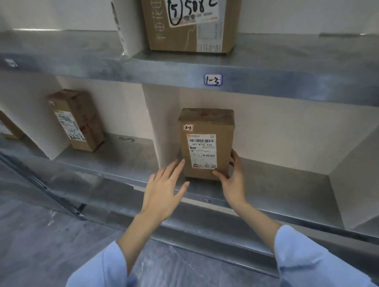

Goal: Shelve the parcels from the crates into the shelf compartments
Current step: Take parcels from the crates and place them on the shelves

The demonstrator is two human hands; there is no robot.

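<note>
parcel (206, 142) upright on shelf (271, 183) against divider (162, 122); left hand (164, 187) open-fingered at its edge, right hand (232, 178) apparently gripping its lower corner; square it flush before letting go.

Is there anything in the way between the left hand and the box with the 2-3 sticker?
Nothing visible is. The left hand reaches with straight fingers right up to the lower left edge of the 2-3 parcel, just above the metal shelf. The right hand grips its lower right corner.

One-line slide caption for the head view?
Right hand grips upright parcel beside the divider; left hand, fingers straight, at its edge.
</note>
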